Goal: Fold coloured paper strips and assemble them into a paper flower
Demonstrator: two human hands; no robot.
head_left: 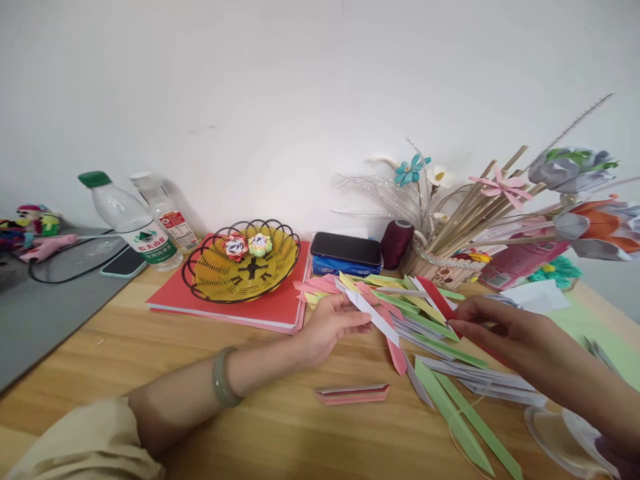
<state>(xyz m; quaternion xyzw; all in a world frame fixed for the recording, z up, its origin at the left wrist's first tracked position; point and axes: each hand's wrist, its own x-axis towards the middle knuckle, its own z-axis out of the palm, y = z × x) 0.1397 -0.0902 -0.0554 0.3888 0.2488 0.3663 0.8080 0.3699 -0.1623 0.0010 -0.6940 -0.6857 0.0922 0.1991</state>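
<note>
My left hand [325, 328] pinches a white folded paper strip [375, 319] between thumb and fingers. In my right hand [505, 330] is a red folded paper strip [434, 297], gripped near its lower end. Under and between the hands lies a loose heap of folded strips in green, white, pink and yellow; a long green strip [453, 413] points toward the front edge. A small nested set of pink and white folded strips [353, 394] rests alone on the wooden table [240, 427], in front of my left hand.
A yellow woven basket [210, 283] with two paper flowers stands on red paper sheets [167, 297]. Bottles [137, 223] stand at the back left. Behind the heap are a blue pack [345, 267], a maroon thread cone [397, 243] and a flower pot [433, 265]. A clear spool [563, 433] lies front right.
</note>
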